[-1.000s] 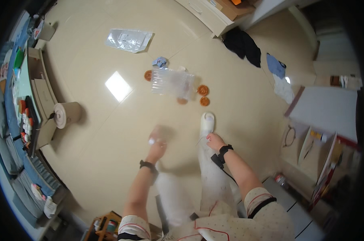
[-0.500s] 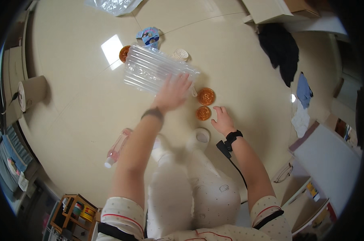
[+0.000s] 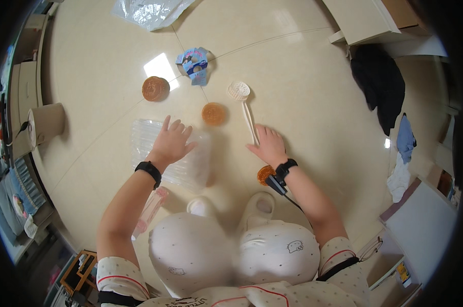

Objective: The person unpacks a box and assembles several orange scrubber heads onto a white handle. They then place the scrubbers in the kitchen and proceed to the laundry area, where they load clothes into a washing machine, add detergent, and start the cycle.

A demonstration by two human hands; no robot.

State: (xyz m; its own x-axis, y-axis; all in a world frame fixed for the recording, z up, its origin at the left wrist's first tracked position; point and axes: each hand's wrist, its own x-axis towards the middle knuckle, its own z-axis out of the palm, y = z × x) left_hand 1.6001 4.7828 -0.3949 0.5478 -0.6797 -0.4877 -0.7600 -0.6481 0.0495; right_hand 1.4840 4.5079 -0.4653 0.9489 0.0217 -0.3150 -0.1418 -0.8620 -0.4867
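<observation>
1. While you crouch on the tiled floor, your left hand lies flat, fingers spread, on the clear plastic package.
2. Your right hand, fingers loosely open, seemingly touches the white brush; copper scourers lie nearby.

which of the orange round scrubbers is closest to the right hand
The orange scrubber right beside the right hand's wrist, partly hidden by the wristband. The other two lie farther up the floor, near the blue wrapper.

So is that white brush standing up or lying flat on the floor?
Lying flat: the white brush stretches along the floor tiles, round head farthest from the right hand.
</observation>
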